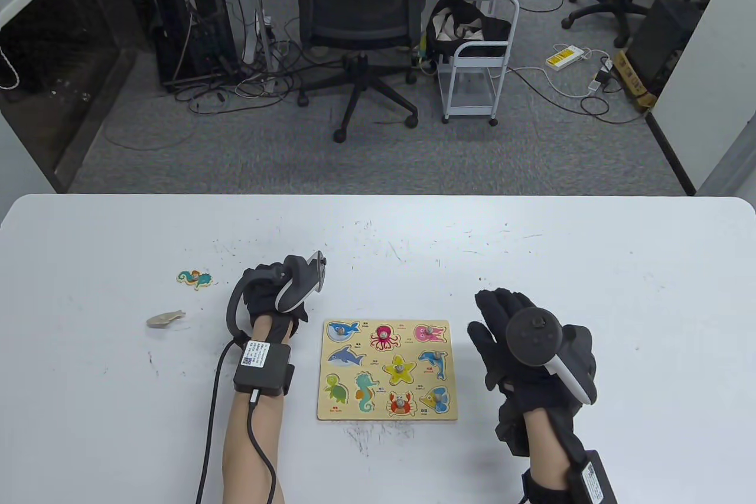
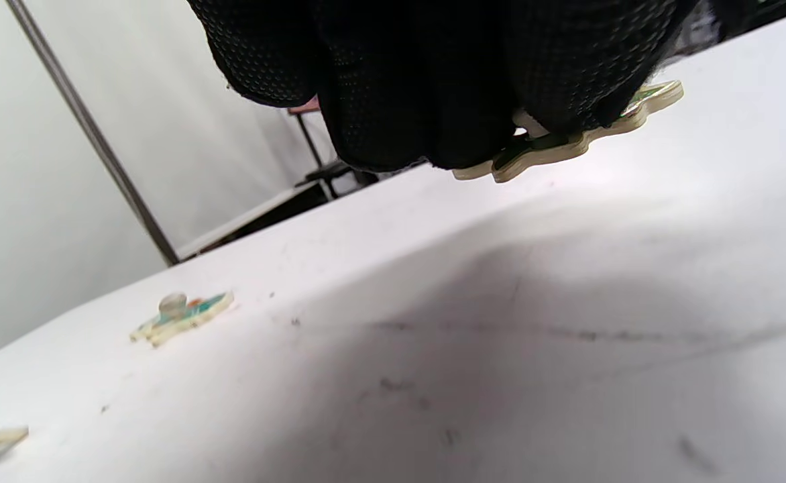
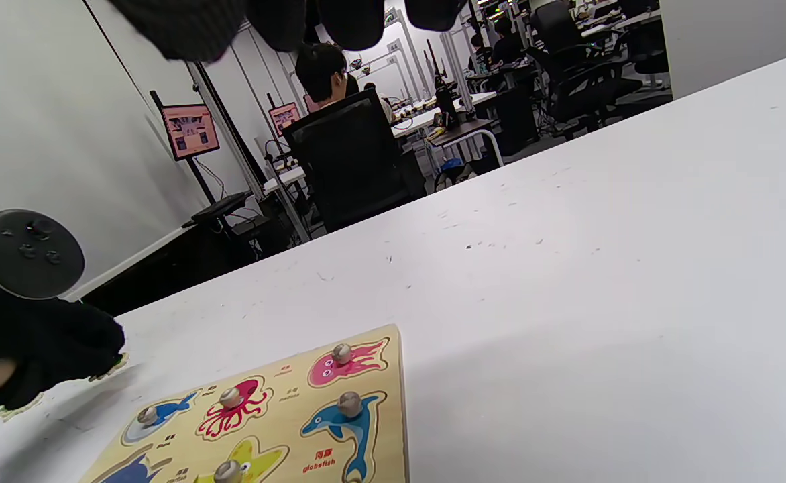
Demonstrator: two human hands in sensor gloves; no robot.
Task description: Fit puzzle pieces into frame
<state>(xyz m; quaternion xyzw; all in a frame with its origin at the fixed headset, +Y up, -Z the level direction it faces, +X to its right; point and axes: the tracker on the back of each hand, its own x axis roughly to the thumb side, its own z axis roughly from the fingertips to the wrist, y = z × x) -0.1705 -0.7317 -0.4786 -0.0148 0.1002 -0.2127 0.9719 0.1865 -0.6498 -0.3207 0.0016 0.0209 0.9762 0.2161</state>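
- Left hand [image 1: 269,291] grasps a green-faced puzzle piece [image 2: 567,137] in a curled grip, lifted just off the white desk [image 1: 590,267], left of the frame [image 1: 387,369].
- Right hand [image 1: 520,344] hovers right of the frame, fingers straight, grip released.
- Two loose pieces, a seahorse [image 1: 194,279] and a pale fish shape [image 1: 165,319], lie far left.
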